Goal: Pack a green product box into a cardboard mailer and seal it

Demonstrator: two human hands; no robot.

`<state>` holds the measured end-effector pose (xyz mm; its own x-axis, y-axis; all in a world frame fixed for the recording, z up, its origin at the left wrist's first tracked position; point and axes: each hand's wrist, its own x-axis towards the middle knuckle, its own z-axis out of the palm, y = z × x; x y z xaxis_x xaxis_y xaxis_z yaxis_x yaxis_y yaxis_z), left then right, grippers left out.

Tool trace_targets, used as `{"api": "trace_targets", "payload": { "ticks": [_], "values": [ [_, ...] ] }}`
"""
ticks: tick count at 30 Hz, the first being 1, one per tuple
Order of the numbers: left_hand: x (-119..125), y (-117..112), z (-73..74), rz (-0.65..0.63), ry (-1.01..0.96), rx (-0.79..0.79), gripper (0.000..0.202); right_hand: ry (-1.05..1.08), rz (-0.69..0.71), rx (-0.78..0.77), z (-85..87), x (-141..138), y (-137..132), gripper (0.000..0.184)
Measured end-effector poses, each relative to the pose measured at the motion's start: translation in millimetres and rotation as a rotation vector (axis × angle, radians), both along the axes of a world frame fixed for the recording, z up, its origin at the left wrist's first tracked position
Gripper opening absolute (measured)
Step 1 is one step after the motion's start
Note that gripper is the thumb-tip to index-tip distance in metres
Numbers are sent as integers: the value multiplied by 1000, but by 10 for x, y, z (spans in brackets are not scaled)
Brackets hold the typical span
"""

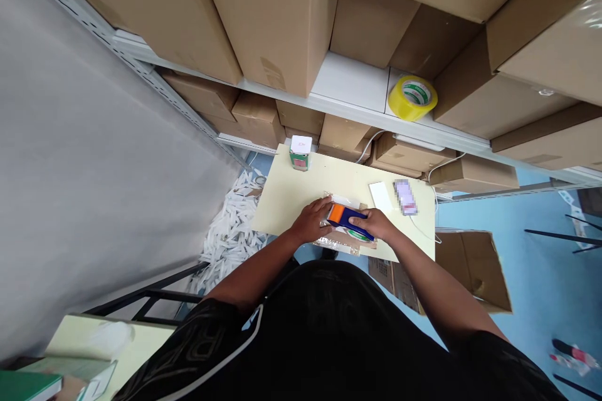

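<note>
My right hand [376, 224] is closed round the handle of a blue and orange tape dispenser [345, 215], which has a roll of tape on its underside. Beneath the dispenser lies a flat cardboard piece [345, 239], partly covered with shiny clear tape. At its left edge rests my left hand [311, 220], fingers stretched out and thumb apart, close to the orange end of the dispenser. Both hands are over the pale yellow table [282, 200]. The hands and dispenser hide part of the cardboard.
A small green and white box [300, 153] stands at the table's back left. On the right lie a white card [380, 197] and a phone [405, 197] with a cable. Yellow tape [412, 98] sits on the box-filled shelf [357, 81]. Paper strips [232, 225] cover the floor at left.
</note>
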<state>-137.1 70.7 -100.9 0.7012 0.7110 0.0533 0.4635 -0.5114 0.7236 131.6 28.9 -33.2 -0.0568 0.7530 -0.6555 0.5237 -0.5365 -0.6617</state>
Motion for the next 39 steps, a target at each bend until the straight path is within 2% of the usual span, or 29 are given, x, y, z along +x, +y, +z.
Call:
{"api": "trace_targets", "payload": {
  "ticks": [8, 16, 21, 26, 31, 39],
  "values": [
    [32, -93, -15, 29, -26, 45, 63, 33, -5, 29, -39, 26, -15, 59],
    [20, -76, -17, 21, -18, 39, 61, 37, -4, 10, -25, 19, -9, 64],
    [-8, -128, -20, -15, 106, 103, 72, -27, 11, 3, 17, -28, 8, 61],
    [-3, -171, 57, -6, 279, 198, 68, -169, 110, 10, 124, -29, 59, 59],
    [15, -178, 116, 7, 362, 243, 69, -259, 149, -24, 238, 233, -29, 59],
    [-10, -148, 136, -4, 336, 196, 72, -352, 127, -71, 353, 891, -423, 60]
  ]
}}
